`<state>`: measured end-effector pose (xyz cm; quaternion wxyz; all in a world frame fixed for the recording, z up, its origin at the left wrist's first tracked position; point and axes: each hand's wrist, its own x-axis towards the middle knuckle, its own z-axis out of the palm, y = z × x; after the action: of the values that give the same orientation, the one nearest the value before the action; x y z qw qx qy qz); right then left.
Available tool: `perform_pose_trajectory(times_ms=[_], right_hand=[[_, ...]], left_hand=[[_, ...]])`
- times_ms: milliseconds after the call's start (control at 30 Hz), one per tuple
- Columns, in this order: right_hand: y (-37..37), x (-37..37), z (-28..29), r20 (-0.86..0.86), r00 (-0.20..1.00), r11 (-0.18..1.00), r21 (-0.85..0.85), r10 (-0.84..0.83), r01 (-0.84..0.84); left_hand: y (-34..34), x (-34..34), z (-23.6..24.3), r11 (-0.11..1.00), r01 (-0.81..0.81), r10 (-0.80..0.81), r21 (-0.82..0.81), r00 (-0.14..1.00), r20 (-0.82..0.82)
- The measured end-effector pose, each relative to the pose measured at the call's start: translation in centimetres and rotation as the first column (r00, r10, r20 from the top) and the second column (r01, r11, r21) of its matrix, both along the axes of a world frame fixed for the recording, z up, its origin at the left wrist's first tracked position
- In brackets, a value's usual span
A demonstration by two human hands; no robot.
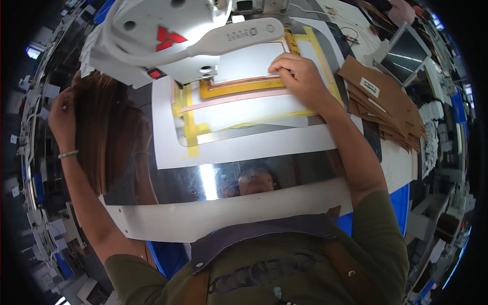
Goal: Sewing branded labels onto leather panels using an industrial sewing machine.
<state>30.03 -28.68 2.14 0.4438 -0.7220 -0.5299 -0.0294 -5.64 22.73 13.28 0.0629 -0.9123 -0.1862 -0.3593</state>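
Observation:
My left hand (64, 114), fingers curled, grips the edge of a tall stack of dark brown pieces (104, 132) at the left. My right hand (300, 81) rests over a white template (239, 109) edged with yellow tape, its fingers bent at the corner of a yellow inner frame (244, 87); what they pinch, if anything, is hidden. A white machine head (142, 30) with a pale grey handle (234, 36) hangs over the template. The template lies on a white sheet (168, 147) on a shiny metal plate (218, 180).
Brown cut pieces (381, 94) with a white label lie piled at the right, beside a tilted grey panel (404, 53) on the worktable (401, 170). Blue bins (396, 206) show below the table's front edge. Blurred shelving and clutter fill both sides.

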Motion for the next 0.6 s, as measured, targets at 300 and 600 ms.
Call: perform_pose_trajectory(times_ms=[300,600], right_hand=[[-0.1,-1.0,0.8,-0.016,1.000,0.996,-0.094,-0.004,0.002],[5.0,-10.5,3.7,0.451,0.830,0.939,-0.063,0.328,-0.337]], left_hand=[[-17.0,1.5,-8.8,0.931,0.301,-0.353,-0.207,0.889,-0.292],[-23.8,0.4,-10.2,0.836,0.344,-0.244,-0.427,0.931,0.273]])
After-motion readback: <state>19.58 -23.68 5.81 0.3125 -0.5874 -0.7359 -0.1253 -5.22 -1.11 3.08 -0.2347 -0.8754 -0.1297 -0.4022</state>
